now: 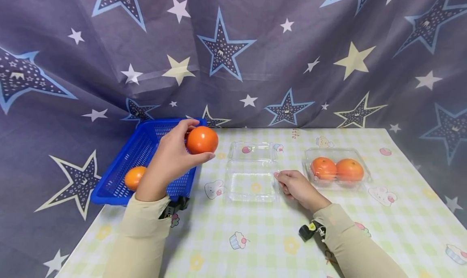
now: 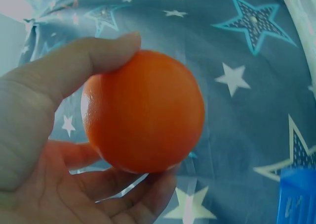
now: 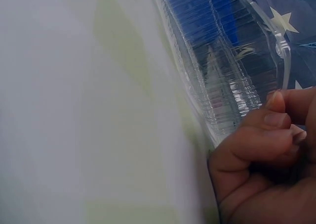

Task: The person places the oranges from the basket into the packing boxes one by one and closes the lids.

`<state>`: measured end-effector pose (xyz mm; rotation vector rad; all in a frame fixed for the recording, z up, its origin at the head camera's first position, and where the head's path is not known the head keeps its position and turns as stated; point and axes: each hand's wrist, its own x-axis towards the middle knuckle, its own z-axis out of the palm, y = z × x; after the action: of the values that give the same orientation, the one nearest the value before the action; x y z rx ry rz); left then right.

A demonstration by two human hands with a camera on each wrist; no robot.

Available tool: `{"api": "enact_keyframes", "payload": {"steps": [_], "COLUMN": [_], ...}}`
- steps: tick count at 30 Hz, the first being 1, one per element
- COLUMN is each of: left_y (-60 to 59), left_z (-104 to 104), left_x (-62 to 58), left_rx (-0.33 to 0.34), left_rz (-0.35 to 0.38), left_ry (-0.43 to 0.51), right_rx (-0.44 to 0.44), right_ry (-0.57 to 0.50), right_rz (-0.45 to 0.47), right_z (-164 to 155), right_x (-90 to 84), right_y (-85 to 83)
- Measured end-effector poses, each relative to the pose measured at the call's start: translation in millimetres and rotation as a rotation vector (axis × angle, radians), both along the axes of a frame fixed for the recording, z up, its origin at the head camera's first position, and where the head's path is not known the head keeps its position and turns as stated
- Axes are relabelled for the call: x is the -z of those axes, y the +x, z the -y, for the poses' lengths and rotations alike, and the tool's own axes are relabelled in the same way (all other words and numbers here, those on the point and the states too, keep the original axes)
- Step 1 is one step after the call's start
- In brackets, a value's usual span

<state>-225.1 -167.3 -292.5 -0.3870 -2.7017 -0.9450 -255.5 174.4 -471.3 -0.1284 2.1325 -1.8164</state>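
A: Where is the orange ball-like fruit [image 1: 202, 140]?

B: The left hand [image 1: 171, 158] holds it up in the air, between the blue basket [image 1: 120, 176] and the clear box [image 1: 251, 176]. Thumb and fingers curl round it.

A: How will it feel?

B: I think smooth, round and a bit slippery. It looks shiny. Best to hold it round its fat middle, like now.

A: And the right hand [image 1: 296, 186]?

B: Its curled fingers rest on the table against the clear box's edge. That box looks thin and bendy.

A: Any words to read?

B: Only some small letters on the tablecloth [image 1: 262, 237], too tiny to read.
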Motion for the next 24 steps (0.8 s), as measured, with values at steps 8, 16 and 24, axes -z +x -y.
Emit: {"api": "enact_keyframes", "payload": {"steps": [8, 16, 24], "left_y": [0.8, -12.5, -18.8], "left_z": [-27.0, -43.4, -54.4], "left_x": [8.4, 27.4, 39.1], "left_rx": [0.015, 0.009, 0.04], "left_rz": [-0.099, -0.185, -0.175], "left_ry": [0.005, -0.007, 0.017], "right_rx": [-0.02, -0.008, -0.003], "right_ry": [0.007, -0.002, -0.003], "right_rz": [-0.007, 0.009, 0.004], "right_z": [4.2, 3.5, -2.5], "right_x": [0.3, -0.3, -0.1], "right_y": [-2.1, -2.6, -1.0]}}
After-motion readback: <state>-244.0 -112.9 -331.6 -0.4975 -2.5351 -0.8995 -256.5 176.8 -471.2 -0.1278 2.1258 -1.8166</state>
